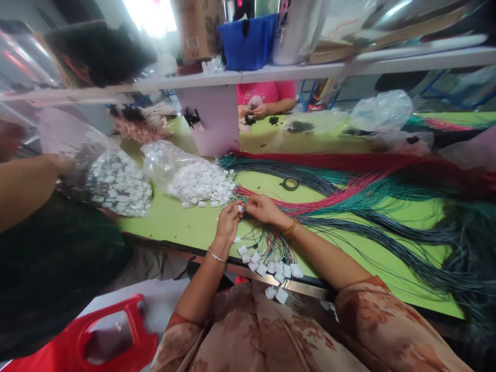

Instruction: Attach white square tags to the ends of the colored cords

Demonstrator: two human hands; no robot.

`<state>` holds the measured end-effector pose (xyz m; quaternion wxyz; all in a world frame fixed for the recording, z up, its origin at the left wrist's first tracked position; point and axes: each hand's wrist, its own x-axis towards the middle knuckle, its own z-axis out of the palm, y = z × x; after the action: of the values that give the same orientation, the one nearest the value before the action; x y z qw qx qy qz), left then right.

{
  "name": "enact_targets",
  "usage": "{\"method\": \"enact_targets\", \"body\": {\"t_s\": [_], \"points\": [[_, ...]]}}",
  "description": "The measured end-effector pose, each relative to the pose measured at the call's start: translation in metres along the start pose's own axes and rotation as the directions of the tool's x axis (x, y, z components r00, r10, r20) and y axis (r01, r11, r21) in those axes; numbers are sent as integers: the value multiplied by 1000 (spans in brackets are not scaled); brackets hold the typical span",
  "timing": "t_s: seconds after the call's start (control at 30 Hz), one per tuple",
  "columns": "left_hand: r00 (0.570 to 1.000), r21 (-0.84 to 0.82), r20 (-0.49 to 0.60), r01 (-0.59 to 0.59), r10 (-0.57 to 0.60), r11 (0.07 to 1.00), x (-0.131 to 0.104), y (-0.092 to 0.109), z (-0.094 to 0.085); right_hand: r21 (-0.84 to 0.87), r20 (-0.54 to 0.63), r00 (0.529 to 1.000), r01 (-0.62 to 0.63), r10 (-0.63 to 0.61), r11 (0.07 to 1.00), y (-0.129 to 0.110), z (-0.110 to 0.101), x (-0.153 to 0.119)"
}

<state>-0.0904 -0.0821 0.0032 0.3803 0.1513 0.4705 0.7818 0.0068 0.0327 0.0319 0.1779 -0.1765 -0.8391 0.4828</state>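
Note:
Both my hands meet above the yellow-green table [166, 223]. My left hand [228, 221] has its fingers closed on a small white connector [241, 208]. Just to the right, my right hand [262, 208] is pinched at the connector's side; what its fingertips hold is too small to make out. Below them, several white connectors on thin wires [287, 269] lie at the table's front edge, some hanging over it. A pile of loose white connectors [201, 183] spills from a clear bag behind my left hand. Red wires [302, 206] and green wires [341, 205] run off to the right.
A black tape roll [290, 184] lies behind my right hand. On the left stand a full bag of white connectors [120, 188] and a person's arm [27, 186]. A shelf [155, 85] with a blue bin [248, 44] crosses the back; another person in pink [267, 95] sits beyond.

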Motion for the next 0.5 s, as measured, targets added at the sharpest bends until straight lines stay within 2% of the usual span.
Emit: {"method": "enact_targets", "body": {"t_s": [0.13,0.27,0.37,0.5], "points": [[999,73,-13,-46,47,996,-2,-1,2,-105,-27,998,55,-58,993,-3,1,-3],[998,40,-49,-23,25,999,-1,-1,0,-155,39,990,139,-134,978,-10,-3,-8],[999,58,-50,-17,20,998,0,-2,-1,-160,49,992,125,-118,979,-10,-2,-8],[996,192,-51,-59,70,980,-6,3,4,-115,43,996,82,-77,990,-4,-3,-4]]}}
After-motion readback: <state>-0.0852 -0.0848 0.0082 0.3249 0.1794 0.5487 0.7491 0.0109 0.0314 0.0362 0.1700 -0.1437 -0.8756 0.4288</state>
